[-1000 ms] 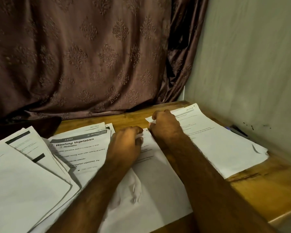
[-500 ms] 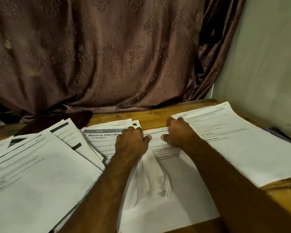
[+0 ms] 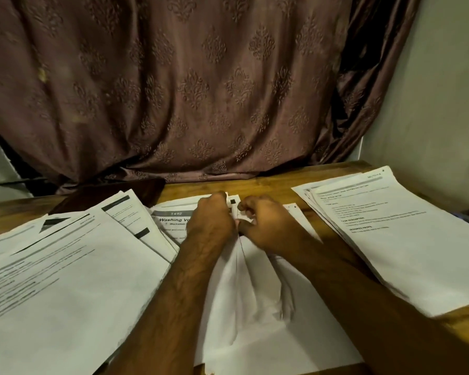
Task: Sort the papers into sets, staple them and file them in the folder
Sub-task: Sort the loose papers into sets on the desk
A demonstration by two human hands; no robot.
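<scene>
Both hands have closed in on each other since half a second back: they were apart on the top edge of the centre sheets, now they nearly touch. Left hand (image 3: 211, 220) and right hand (image 3: 266, 226) both have fingers curled, pinching the top edge of the centre set (image 3: 255, 315) and bunching it. The paper now ridges up in a sharp fold running from between the hands toward the near edge, deeper than before. View has also swung left, so more of the left stack shows.

State of the piles on the tabletop (image 3: 268, 182):
- left stack (image 3: 65, 293): fanned, several sheets, untouched
- "Washing Vegetables" sheet (image 3: 171, 220): partly under the left hand, just beside the centre set
- right stack (image 3: 390, 234): roughly squared, well apart from the hands

No stapler or folder that I can identify. Dark object at the far right edge is too blurred to call.

My read: still in the sorting/gathering step, hands working the top corner of the centre set, possibly separating or aligning sheets. Can't tell which. Nothing looks stapled or filed yet. Risk: creasing is already heavy, so a harder squeeze could crumple or tear the sheet.
</scene>
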